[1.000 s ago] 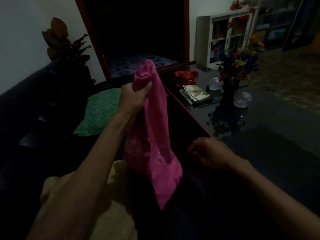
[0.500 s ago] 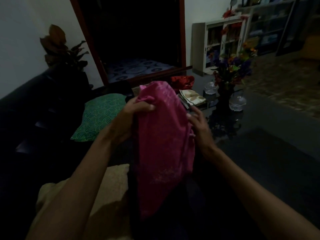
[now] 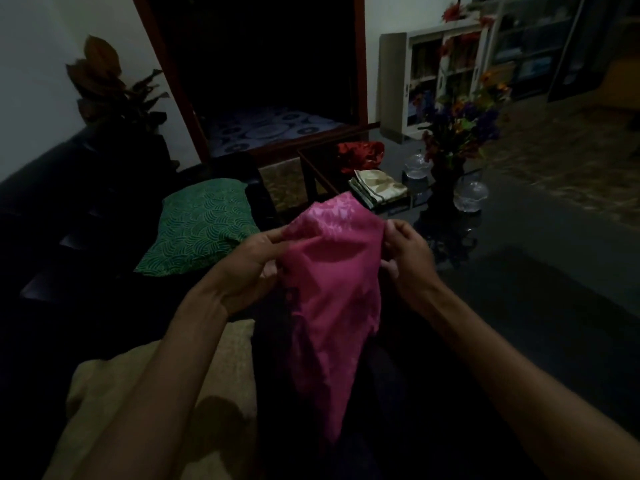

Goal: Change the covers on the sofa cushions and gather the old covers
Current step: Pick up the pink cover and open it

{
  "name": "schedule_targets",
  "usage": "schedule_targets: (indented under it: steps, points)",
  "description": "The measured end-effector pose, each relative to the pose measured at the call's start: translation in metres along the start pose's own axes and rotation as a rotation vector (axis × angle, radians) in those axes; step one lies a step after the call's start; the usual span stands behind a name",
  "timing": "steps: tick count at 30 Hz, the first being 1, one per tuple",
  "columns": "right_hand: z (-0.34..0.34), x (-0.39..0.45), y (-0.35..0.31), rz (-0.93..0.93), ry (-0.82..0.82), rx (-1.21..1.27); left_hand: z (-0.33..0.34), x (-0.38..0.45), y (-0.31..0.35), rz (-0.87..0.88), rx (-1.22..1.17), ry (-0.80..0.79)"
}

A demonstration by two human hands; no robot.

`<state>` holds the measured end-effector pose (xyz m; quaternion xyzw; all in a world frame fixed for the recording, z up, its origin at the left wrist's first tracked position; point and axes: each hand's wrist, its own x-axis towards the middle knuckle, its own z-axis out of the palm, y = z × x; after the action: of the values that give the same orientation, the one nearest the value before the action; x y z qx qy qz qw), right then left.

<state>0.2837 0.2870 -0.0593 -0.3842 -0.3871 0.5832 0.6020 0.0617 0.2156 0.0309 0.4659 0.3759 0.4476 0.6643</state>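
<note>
Between the two raised hands, a pink cushion cover (image 3: 332, 289) is stretched by its upper edge, the left hand (image 3: 249, 265) pinching the left corner with curled fingers and thumb, the right hand (image 3: 407, 252) gripping the right edge the same way, while the rest of the cloth hangs down to a point over the dark lap. Beside the left forearm lies a beige cushion (image 3: 221, 375), and farther off on the dark sofa (image 3: 62, 216) rests a green patterned cushion (image 3: 204, 225); folded covers (image 3: 377, 187) and a red cloth (image 3: 360, 155) sit on the glass table (image 3: 519, 271) near a flower vase (image 3: 446, 174).
</note>
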Motion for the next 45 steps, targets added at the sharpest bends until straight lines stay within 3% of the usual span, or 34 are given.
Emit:
schedule_targets:
  steps: [3, 5, 8, 10, 13, 17, 20, 22, 26, 31, 34, 40, 45]
  points:
    - [0.002, -0.004, -0.026, 0.041, -0.063, 0.007, 0.005, 0.003, 0.005, -0.02, 0.049, -0.021]
    - [-0.001, -0.016, -0.044, -0.053, -0.128, -0.17, 0.012, 0.009, 0.0, -0.036, 0.124, 0.028]
    - [-0.01, -0.041, -0.063, -0.204, -0.358, -0.493, 0.028, 0.022, -0.016, -0.069, 0.185, 0.076]
    - [-0.02, -0.054, -0.06, -0.275, -0.395, -0.776, 0.04, 0.03, -0.026, -0.098, 0.166, 0.056]
    - [-0.046, -0.057, -0.047, -0.349, -0.277, -0.773, 0.057, 0.044, -0.032, -0.068, 0.119, 0.051]
    - [-0.093, -0.053, -0.048, -0.259, 0.076, -0.595, 0.06, 0.055, -0.022, 0.039, 0.056, 0.209]
    - [-0.132, -0.051, -0.041, -0.16, 0.305, -0.773, 0.044, 0.059, -0.005, 0.158, 0.051, 0.346]
    - [-0.149, -0.052, -0.036, -0.052, 0.32, -0.955, 0.036, 0.056, 0.01, 0.238, 0.151, 0.395]
    - [-0.141, -0.047, -0.025, 0.09, 0.171, -1.066, 0.037, 0.044, 0.048, 0.406, 0.39, 0.371]
    - [-0.066, -0.034, -0.033, -0.156, -0.204, -0.964, 0.065, 0.04, 0.102, 0.609, 0.658, 0.252]
    - [-0.03, -0.019, -0.03, -0.171, -0.357, -0.906, 0.076, 0.037, 0.133, 0.711, 0.741, 0.231]
    - [-0.01, -0.008, -0.025, -0.015, -0.449, -0.932, 0.037, 0.054, 0.17, 0.838, 0.895, 0.519]
    - [0.001, -0.035, -0.063, 0.117, -0.535, -0.68, -0.01, 0.088, 0.169, 0.684, 1.041, 0.748]
